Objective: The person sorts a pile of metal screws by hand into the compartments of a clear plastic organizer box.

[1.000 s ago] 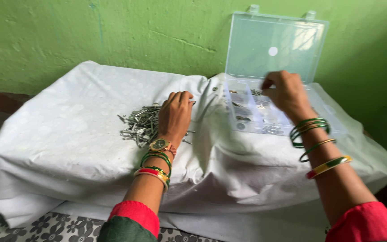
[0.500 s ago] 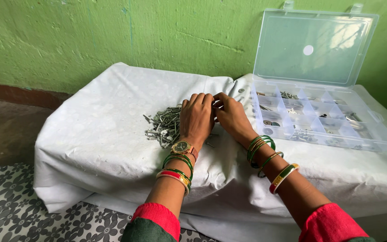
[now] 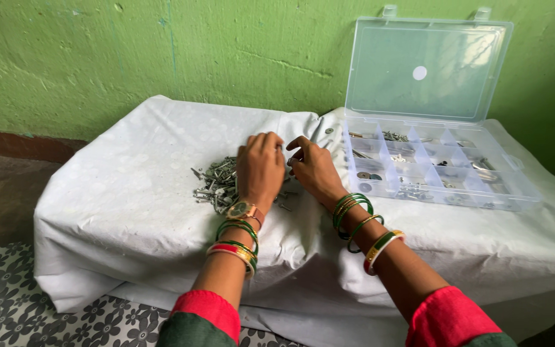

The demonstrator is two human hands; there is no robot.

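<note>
Head view: a person sorts small hardware.
Left hand (image 3: 259, 168): palm down on the screw pile (image 3: 216, 183), grip hidden, cannot tell.
Right hand (image 3: 313, 168): fingertips pinched beside the left; what they hold is unclear.
Progress: organizer box (image 3: 515, 193), right of both hands, partly filled; much of the pile seems unsorted.
Surface: white cloth (image 3: 130, 205).
Room: green wall (image 3: 97, 58) beyond.

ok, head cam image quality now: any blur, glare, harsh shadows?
Head view: mostly sharp, soft even light, no hard shadows. Mild glare on the open clear lid. Left hand and right hand are crisp over the screw pile; small parts in the organizer box are too fine to resolve.
</note>
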